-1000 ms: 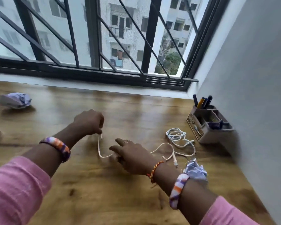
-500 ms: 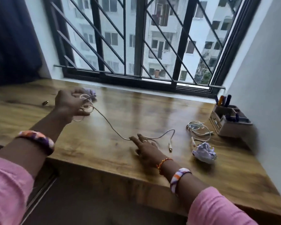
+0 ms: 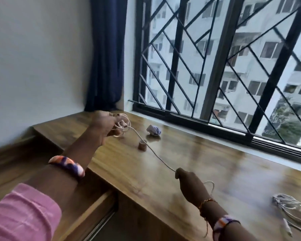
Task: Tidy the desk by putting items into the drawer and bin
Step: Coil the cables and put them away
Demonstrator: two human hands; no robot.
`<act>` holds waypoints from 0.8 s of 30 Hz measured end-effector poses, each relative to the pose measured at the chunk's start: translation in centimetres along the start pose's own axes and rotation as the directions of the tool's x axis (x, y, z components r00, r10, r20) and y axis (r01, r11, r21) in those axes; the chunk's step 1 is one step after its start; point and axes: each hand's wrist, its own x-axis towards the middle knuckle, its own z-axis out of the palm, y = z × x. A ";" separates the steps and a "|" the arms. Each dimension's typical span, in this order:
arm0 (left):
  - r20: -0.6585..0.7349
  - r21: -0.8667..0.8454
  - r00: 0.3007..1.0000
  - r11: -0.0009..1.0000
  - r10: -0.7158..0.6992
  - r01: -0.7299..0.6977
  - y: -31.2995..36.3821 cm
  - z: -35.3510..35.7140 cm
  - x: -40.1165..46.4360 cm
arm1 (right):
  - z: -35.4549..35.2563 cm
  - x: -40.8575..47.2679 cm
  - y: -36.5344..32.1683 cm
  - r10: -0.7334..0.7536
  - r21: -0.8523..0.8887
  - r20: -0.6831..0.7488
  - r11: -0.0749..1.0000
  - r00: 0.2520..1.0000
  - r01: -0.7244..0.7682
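Note:
My left hand [image 3: 103,125] is raised over the far left of the wooden desk [image 3: 207,164] and grips a few coiled loops of a white cable [image 3: 149,146]. The cable runs taut from those loops down to my right hand [image 3: 191,186], which pinches it near the desk's front edge; a short tail curls out behind that hand. A drawer [image 3: 90,211] stands open below the desk's front edge, under my left forearm.
A crumpled paper ball [image 3: 153,130] and a small brown tape roll [image 3: 142,145] lie on the desk beyond the cable. A second tangle of white cables [image 3: 288,212] lies at the far right. The barred window and a dark blue curtain [image 3: 106,53] stand behind.
The view has swung left. My left hand has lifted further left with more loops wound on it, and my right hand has left the desk surface and now pinches the cable.

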 end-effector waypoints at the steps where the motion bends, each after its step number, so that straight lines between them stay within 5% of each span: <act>1: -0.062 0.075 0.994 0.993 0.091 -0.086 0.5 -0.8 0.9 | -0.4 0.9 -0.2 0.003 -0.044 -0.046 0.999 0.999 -0.005; 4: -0.183 0.302 0.926 0.915 0.330 -0.266 1.7 -3.0 3.9 | -2.2 3.5 -0.9 0.001 -0.132 -0.187 0.991 0.982 -0.027; 7: -0.203 0.354 0.882 0.872 0.426 -0.339 2.4 -4.1 6.7 | -3.7 7.7 -2.1 0.036 -0.175 -0.124 0.983 0.992 -0.057; 11: -0.091 0.217 0.905 0.895 0.415 -0.389 4.1 -3.7 9.3 | -6.2 12.8 -5.1 -0.099 -0.142 0.168 0.982 0.981 0.124; 15: 0.177 -0.106 0.908 0.924 0.380 -0.367 5.5 -2.8 11.1 | -11.8 15.1 -11.0 -0.383 -0.149 -0.046 0.916 0.922 0.373; 16: 0.262 -0.158 0.886 0.922 0.383 -0.352 5.6 -2.2 11.4 | -13.3 15.1 -12.5 -0.438 -0.085 -0.142 0.899 0.888 0.429; 18: 0.421 -0.254 0.822 0.919 0.385 -0.301 5.8 -0.5 11.7 | -15.9 14.7 -15.0 -0.394 0.318 -0.336 0.808 0.856 0.496; 20: 0.523 -0.312 0.749 0.909 0.406 -0.276 6.4 1.2 11.4 | -18.1 13.9 -16.1 -0.291 0.735 -0.269 0.554 0.918 0.391; 21: 0.541 -0.330 0.719 0.897 0.436 -0.295 6.7 2.0 11.1 | -18.9 13.7 -16.0 -0.294 0.801 -0.221 0.490 0.930 0.345; 24: 0.508 -0.378 0.657 0.830 0.557 -0.411 8.0 3.4 9.9 | -20.2 12.6 -15.1 -0.373 0.786 -0.146 0.519 0.916 0.337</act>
